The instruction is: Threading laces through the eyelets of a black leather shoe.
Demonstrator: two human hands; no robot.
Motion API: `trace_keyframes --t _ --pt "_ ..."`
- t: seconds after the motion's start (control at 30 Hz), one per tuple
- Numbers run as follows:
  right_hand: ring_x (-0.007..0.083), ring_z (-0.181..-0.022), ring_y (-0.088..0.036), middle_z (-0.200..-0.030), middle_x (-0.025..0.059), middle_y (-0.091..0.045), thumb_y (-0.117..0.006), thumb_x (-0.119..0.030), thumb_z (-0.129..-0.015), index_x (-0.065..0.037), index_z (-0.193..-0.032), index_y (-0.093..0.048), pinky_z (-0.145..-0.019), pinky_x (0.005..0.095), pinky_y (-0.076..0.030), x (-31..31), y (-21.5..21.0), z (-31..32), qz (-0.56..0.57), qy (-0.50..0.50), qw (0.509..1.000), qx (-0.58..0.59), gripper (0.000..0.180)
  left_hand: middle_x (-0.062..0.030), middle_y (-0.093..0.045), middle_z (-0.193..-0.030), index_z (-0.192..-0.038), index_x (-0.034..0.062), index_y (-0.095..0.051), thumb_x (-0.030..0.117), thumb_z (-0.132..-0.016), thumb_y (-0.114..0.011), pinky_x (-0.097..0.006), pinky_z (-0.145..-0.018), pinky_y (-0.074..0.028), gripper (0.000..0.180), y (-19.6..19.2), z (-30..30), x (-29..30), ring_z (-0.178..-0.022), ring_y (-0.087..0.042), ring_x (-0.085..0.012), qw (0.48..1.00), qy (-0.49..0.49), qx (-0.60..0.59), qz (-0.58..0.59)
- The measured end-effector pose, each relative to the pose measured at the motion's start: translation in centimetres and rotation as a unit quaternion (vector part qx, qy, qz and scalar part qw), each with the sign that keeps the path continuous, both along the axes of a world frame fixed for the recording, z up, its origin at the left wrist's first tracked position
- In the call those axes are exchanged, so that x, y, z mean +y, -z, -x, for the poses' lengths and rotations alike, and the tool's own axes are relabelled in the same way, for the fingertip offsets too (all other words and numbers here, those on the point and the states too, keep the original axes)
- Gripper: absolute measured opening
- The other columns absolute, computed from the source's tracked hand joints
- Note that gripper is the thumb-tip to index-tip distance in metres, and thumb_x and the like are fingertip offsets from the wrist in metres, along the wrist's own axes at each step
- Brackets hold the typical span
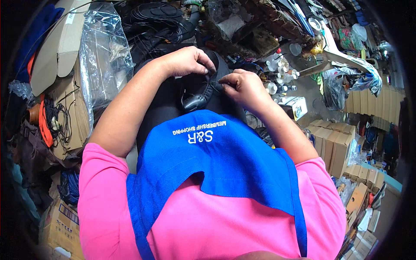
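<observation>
A black shoe (197, 99) lies in my lap, its rounded toe pointing back toward me. Lace eyelets or stitches run along its side, too small to tell apart. My left hand (188, 62) reaches over the shoe's far end, its thumb and fingers closed at the edge of the opening. At the shoe's right side my right hand (243, 88) pinches what looks like a thin black lace (215, 83) between thumb and forefinger. The inside of the shoe is partly hidden by my left hand.
A blue apron (208, 160) covers my front. Clear plastic wrap (106, 56) and cardboard (65, 39) stand at left. Black cables (156, 21) lie ahead. Small bottles (281, 73) cluster at right on the floor, beyond my right hand. Stacked boxes (331, 145) stand farther right.
</observation>
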State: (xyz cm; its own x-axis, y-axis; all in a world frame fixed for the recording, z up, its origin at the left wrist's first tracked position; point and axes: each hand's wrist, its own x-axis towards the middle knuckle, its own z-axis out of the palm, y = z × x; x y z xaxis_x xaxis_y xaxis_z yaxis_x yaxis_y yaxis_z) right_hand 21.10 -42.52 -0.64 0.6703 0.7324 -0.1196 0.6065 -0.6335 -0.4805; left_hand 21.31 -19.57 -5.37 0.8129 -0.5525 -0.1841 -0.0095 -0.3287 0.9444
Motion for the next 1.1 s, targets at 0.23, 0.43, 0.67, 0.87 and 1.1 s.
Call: trace_keyframes --t 0.23,0.43,0.67,0.87,1.1 --pt "0.0299 -0.079 -0.062 -0.082 0.0103 -0.062 -0.065 -0.009 -0.075 -0.011 -0.093 -0.069 -0.073 0.0384 -0.049 -0.8 3.1 0.1 -0.089 -0.018 0.995 -0.05 0.018 -0.0083 -0.061 -0.096 -0.102 0.0081 -0.07 0.012 -0.079 -0.067 -0.032 -0.088 -0.045 0.023 0.4 -0.3 -0.6 -0.095 -0.058 -0.0208 1.0 0.001 -0.01 -0.015" --pt "0.0173 -0.083 -0.058 -0.09 0.0057 -0.055 -0.066 -0.007 -0.082 -0.01 -0.1 -0.069 -0.075 0.0296 -0.048 -1.8 3.8 -2.4 -0.121 0.01 0.975 0.184 0.019 -0.0084 -0.059 -0.101 -0.105 0.0094 -0.068 0.013 -0.079 -0.069 -0.033 -0.091 -0.043 0.027 -0.8 -0.3 -0.5 -0.101 -0.056 -0.0225 0.996 0.047 -0.053 -0.062" --pt "0.0145 -0.081 -0.058 -0.088 0.0049 -0.057 -0.068 -0.011 -0.082 -0.01 -0.096 -0.07 -0.073 0.0278 -0.048 -1.0 5.1 -2.1 -0.151 0.025 0.964 0.218 0.014 -0.01 -0.058 -0.103 -0.106 0.0094 -0.067 0.011 -0.074 -0.072 -0.034 -0.09 -0.045 0.032 0.6 -0.4 -0.7 -0.103 -0.055 -0.0234 0.996 0.029 -0.037 -0.071" --pt "0.0236 -0.077 -0.059 -0.084 0.0058 -0.058 -0.072 -0.015 -0.075 -0.014 -0.094 -0.07 -0.07 0.0334 -0.047 -0.8 3.5 -0.7 -0.14 0.006 0.988 0.064 0.019 -0.0146 -0.051 -0.109 -0.098 0.0044 -0.06 -0.001 -0.074 -0.06 -0.037 -0.092 -0.044 0.025 -0.6 2.9 -0.9 -0.105 -0.053 -0.0314 0.947 -0.189 -0.221 -0.138" --pt "0.0213 -0.08 -0.051 -0.078 0.0022 -0.05 -0.068 -0.011 -0.076 -0.019 -0.109 -0.067 -0.085 0.0387 -0.036 -2.1 3.8 1.8 -0.117 -0.058 0.98 -0.151 0.033 -0.0098 -0.055 -0.086 -0.109 0.0093 -0.067 -0.011 -0.078 -0.052 -0.032 -0.068 -0.05 0.039 -1.3 9.6 -1.2 -0.071 -0.059 -0.0196 0.925 -0.284 -0.229 -0.105"
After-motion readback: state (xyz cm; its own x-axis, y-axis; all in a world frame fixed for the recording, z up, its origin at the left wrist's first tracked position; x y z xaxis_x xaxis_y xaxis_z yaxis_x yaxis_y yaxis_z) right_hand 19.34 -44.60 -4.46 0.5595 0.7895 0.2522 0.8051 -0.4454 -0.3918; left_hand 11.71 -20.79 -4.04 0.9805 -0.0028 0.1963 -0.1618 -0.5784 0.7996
